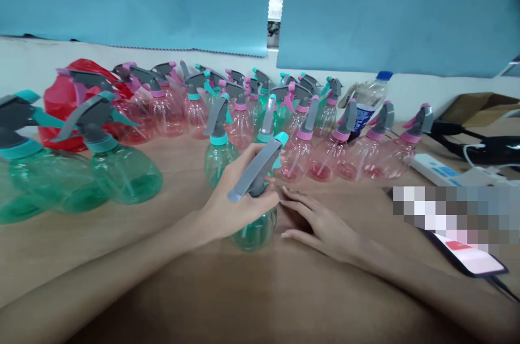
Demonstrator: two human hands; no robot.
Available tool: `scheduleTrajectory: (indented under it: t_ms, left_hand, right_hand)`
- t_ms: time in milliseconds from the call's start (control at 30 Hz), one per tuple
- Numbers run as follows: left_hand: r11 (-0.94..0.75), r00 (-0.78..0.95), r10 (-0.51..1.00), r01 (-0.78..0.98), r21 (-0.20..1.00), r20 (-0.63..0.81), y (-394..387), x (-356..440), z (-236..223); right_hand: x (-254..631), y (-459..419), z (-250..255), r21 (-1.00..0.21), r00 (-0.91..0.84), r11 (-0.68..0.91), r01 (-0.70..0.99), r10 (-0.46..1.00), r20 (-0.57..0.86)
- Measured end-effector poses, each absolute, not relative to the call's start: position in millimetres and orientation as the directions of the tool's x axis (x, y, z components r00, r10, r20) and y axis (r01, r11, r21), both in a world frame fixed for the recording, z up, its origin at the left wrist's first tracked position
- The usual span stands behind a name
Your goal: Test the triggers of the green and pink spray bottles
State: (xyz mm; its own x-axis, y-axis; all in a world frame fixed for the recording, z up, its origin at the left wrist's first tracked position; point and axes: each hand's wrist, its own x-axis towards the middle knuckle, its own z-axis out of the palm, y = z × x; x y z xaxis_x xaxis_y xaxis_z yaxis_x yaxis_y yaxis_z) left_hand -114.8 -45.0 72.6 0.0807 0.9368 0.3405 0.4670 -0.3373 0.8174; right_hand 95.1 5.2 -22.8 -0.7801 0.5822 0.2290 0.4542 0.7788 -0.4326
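A green spray bottle (254,233) with a grey trigger head stands on the wooden table (182,170) in front of me. My left hand (235,198) is wrapped round its neck and head. My right hand (317,219) lies beside the bottle on the right, fingers stretched out and touching its side, holding nothing.
Several pink spray bottles (300,154) and green spray bottles (122,165) crowd the table behind and at the left. A red bag (60,97) sits far left, a water bottle (365,100) at the back right. A power strip (439,168), cables and a phone (467,254) lie at the right.
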Motion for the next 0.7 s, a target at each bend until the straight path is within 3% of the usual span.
scheduleTrajectory:
  t_ms: [200, 700]
  left_hand:
    - [-0.407, 0.106, 0.901, 0.54, 0.737, 0.42, -41.4, -117.6, 67.6]
    - [-0.346, 0.087, 0.931, 0.514, 0.785, 0.354, -37.9, -110.0, 67.7]
  right_hand:
    - [93.0, 6.7, -25.7, -0.417, -0.794, 0.79, 0.451, 0.568, 0.218]
    - [93.7, 8.5, -22.7, -0.437, -0.805, 0.791, 0.429, 0.554, 0.212]
